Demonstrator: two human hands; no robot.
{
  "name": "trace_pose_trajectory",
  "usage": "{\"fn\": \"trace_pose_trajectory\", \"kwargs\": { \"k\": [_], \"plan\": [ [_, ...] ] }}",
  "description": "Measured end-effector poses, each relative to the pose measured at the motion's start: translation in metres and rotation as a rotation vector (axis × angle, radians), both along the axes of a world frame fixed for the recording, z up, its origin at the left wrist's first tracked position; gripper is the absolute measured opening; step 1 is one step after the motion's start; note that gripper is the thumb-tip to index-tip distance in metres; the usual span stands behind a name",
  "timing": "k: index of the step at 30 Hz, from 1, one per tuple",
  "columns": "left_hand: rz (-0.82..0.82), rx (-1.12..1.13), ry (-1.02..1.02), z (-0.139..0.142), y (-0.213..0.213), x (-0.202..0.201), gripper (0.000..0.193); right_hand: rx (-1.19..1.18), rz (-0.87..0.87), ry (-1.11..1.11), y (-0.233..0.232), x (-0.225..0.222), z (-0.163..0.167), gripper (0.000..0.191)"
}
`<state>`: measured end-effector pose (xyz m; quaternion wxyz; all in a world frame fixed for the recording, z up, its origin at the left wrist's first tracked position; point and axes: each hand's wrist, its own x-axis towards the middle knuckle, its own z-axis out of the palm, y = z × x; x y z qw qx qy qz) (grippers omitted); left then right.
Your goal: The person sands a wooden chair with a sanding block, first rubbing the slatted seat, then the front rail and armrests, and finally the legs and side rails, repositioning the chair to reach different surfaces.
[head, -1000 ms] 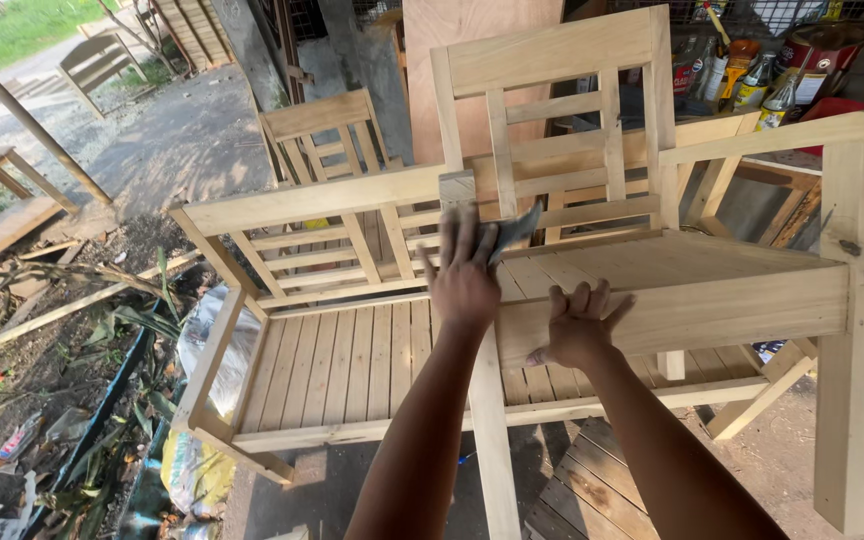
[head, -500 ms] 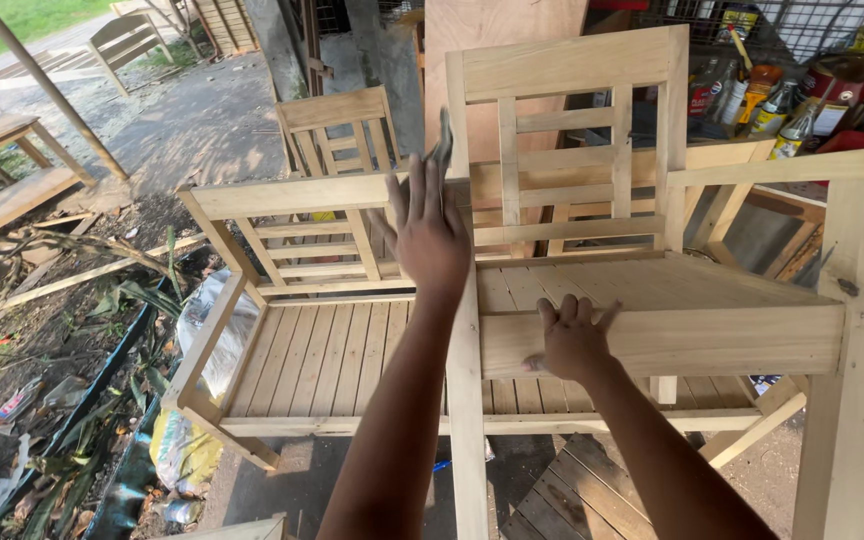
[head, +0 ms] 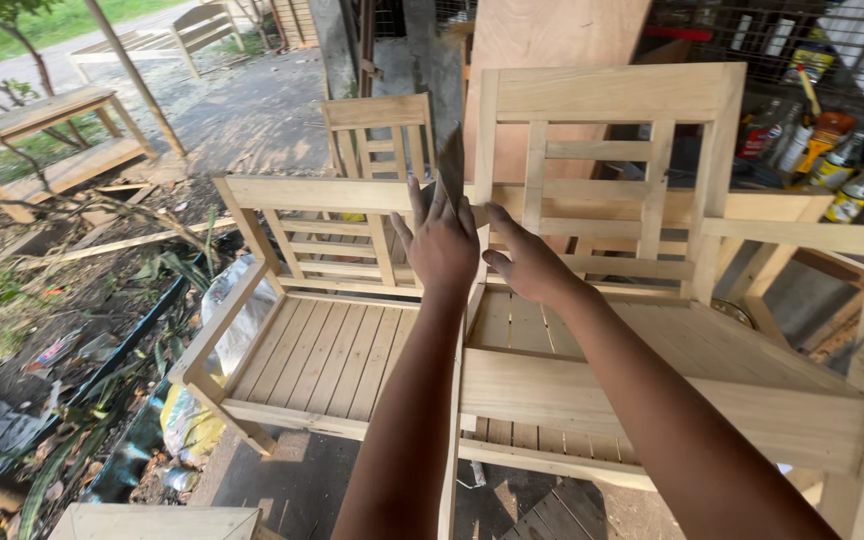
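The left hand (head: 442, 245) presses a dark sheet (head: 451, 168) flat-fingered against the chair (head: 607, 95), while the right hand (head: 530, 262), fingers loosely spread, rests beside it holding nothing.

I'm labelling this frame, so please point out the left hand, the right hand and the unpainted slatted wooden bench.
left hand (head: 442, 245), head view, back of the hand
right hand (head: 532, 265), head view, back of the hand
unpainted slatted wooden bench (head: 327, 355), head view, seat slats
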<state>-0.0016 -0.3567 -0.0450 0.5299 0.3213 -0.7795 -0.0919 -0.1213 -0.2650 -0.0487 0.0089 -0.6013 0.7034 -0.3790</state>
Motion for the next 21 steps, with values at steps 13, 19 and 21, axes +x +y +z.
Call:
{"fn": "trace_pose_trajectory", "kwargs": {
  "k": [13, 19, 21],
  "plan": [
    [0.126, -0.028, -0.007, -0.002, 0.014, -0.007, 0.040, -0.051, 0.010, 0.088, -0.034, -0.018, -0.004, 0.078],
    [0.133, -0.034, -0.069, -0.002, 0.016, -0.010, 0.040, -0.076, 0.028, 0.166, -0.041, -0.023, -0.006, 0.078],
    [0.148, -0.005, -0.117, -0.003, 0.014, -0.009, 0.035, 0.003, 0.005, 0.076, -0.040, -0.023, -0.008, 0.079]
  ]
}}
